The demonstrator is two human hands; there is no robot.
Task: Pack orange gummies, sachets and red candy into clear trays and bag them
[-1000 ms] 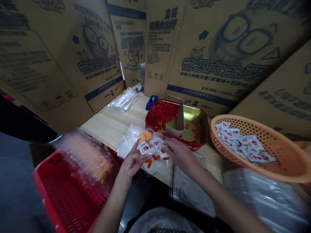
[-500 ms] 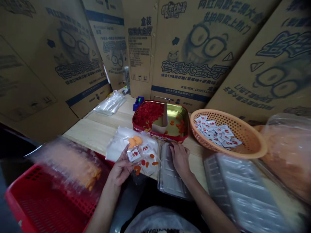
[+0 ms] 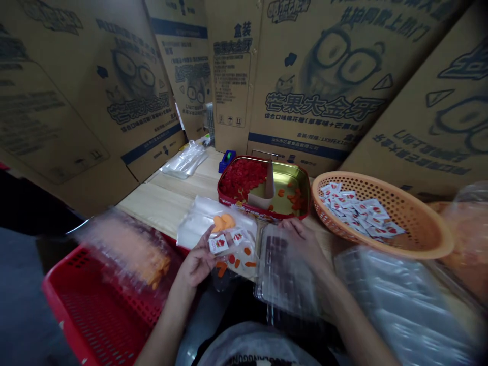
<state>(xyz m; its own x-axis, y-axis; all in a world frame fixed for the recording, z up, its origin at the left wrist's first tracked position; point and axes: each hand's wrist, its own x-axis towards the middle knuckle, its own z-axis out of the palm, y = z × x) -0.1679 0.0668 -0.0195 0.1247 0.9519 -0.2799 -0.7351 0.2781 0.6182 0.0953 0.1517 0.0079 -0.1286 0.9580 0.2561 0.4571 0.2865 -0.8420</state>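
My left hand [image 3: 199,262] holds the left edge of a clear plastic pack [image 3: 239,250]. Inside it lie pale orange candies [image 3: 223,222], white printed sachets [image 3: 218,244] and small red and orange pieces. Part of the pack overlaps a stack of white plastic bags [image 3: 195,219]. My right hand [image 3: 307,244], smeared by motion, has its fingers closed at the far edge of a clear, ribbed plastic tray [image 3: 284,277]. That tray is also blurred and lies right of the pack, near my lap; another clear edge shows beneath it.
Behind my hands stands a red tin [image 3: 263,209] with red and orange pieces either side of a cardboard divider. An orange basket [image 3: 427,239] holds several sachets. More clear trays [image 3: 407,300] lie right. A red crate [image 3: 64,305] with bagged orange candies stands left. Cartons [image 3: 320,122] wall the back.
The view has swung left, so everything sits further right. My right hand has shifted slightly right along the clear tray, which now looks raised. My left hand keeps its hold on the pack.
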